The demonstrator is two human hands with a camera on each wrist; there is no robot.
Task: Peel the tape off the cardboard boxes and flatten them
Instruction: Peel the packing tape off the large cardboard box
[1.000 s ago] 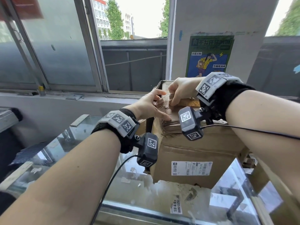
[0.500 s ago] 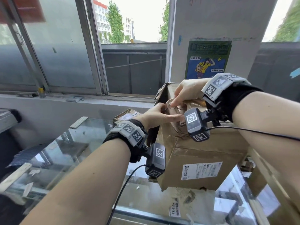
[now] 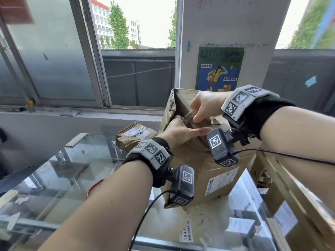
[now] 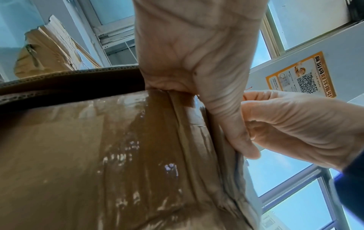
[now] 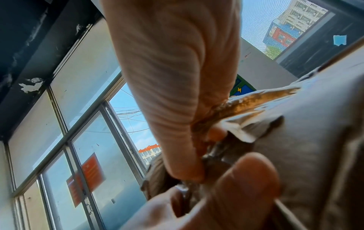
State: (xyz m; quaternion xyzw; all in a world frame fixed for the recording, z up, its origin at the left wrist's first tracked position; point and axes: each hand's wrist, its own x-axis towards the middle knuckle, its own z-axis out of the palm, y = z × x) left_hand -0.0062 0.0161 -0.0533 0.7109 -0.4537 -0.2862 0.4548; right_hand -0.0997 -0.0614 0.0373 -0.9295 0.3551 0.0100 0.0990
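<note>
A large brown cardboard box [image 3: 204,165] stands tilted on the glass table [image 3: 72,178], its open top turned away from me. My left hand [image 3: 181,131] grips the box's upper edge, fingers hooked over the rim and thumb lying flat along the glossy tape [image 4: 157,140]. My right hand [image 3: 197,115] is just above it and pinches a crumpled strip of tape [image 5: 246,105] peeled up from the cardboard. In the left wrist view my left hand [image 4: 187,46] and right hand [image 4: 295,124] nearly touch at the box's corner.
A smaller taped cardboard box [image 3: 136,136] lies behind my left wrist near the window ledge [image 3: 72,113]. A pillar with a poster [image 3: 219,69] rises behind the big box. A wooden frame [image 3: 290,196] borders the table on the right.
The big box has tipped and turned so one corner points at me. Both hands have stayed at its top edge, and the smaller box behind has come into sight.
</note>
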